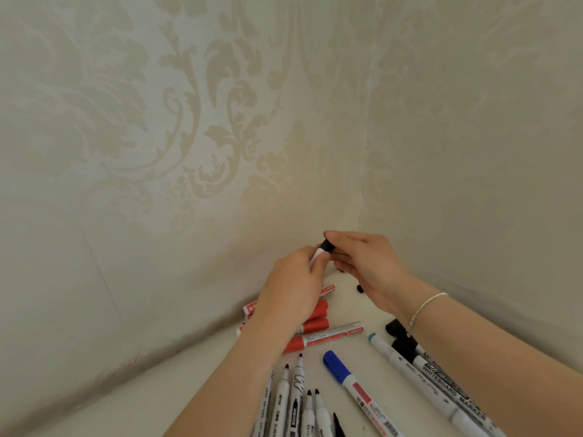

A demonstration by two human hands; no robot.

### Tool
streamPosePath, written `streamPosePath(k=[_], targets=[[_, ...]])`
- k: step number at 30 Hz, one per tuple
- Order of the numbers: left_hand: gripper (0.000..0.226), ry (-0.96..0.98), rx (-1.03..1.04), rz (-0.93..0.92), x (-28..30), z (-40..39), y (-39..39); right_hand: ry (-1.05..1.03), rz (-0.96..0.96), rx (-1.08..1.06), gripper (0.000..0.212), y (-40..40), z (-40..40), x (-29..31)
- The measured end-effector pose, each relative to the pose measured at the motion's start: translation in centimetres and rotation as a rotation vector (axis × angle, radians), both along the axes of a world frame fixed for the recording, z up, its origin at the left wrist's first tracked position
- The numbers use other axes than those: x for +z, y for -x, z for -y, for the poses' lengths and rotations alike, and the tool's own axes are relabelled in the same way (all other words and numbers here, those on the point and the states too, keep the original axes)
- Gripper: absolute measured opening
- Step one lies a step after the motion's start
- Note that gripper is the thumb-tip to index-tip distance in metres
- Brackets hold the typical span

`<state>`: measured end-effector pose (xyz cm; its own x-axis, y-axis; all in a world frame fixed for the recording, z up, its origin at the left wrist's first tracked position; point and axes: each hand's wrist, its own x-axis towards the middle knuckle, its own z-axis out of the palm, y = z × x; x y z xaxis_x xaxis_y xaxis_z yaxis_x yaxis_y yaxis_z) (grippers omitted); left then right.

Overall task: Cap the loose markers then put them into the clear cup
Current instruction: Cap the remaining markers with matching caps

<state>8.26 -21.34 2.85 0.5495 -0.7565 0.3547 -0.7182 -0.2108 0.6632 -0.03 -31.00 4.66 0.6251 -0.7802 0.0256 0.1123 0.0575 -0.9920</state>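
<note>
1. Left of the blue-capped marker (347, 378), five uncapped markers (296, 402) lie side by side on the white table (353, 298), black tips pointing away from the person; their lower ends run out of view.
2. Beyond the blue-capped marker, toward the wall corner, red markers (318, 337) lie in a loose pile, partly hidden under the left forearm.
3. Above that pile, the left hand (293, 285) has its grip curled round the white barrel of a black marker (317, 255), held off the table.
4. The right hand (362, 263), just right of the left, pinches the black cap (327, 246) at that marker's tip end; whether the cap is fully seated cannot be told. A thin bracelet (426, 307) circles the right wrist.
5. Right of the blue-capped marker lie a light-blue-ended marker (397, 357) and a marker printed "WHITEBOARD MARKER" (448, 386), partly under the right forearm, with black caps (399, 334) beside them.
6. The clear cup is not visible.
</note>
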Motion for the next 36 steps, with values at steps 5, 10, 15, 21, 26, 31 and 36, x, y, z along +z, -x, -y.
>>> streamPosePath(k=[5,10,15,21,26,31,36], targets=[[0.037,-0.012,-0.019,-0.085,-0.1,0.5,0.7,0.1,-0.055,0.031,0.022,0.5,-0.3,0.8],[0.046,-0.36,-0.179,-0.28,1.3,-1.0,-1.1,0.236,-0.216,0.042,0.021,1.5,0.3,2.2],[0.016,-0.723,-0.253,-0.209,2.5,-3.2,-2.3,0.564,-0.8,0.349,0.021,3.7,-0.4,2.2],[0.01,-0.931,-0.408,-0.25,1.2,-2.0,0.7,0.955,-1.195,0.485,0.038,4.8,-2.9,-1.2],[0.013,-0.925,-0.443,-0.108,0.5,-1.1,2.5,0.948,-1.203,0.455,0.039,5.0,-2.0,-1.6],[0.022,-0.855,-0.428,-0.038,-0.8,-0.5,3.7,1.045,-1.111,0.098,0.042,3.8,3.1,-2.2],[0.022,-0.752,-0.464,0.008,-1.8,0.0,4.0,1.166,-1.236,0.191,0.044,2.1,6.0,-5.4]])
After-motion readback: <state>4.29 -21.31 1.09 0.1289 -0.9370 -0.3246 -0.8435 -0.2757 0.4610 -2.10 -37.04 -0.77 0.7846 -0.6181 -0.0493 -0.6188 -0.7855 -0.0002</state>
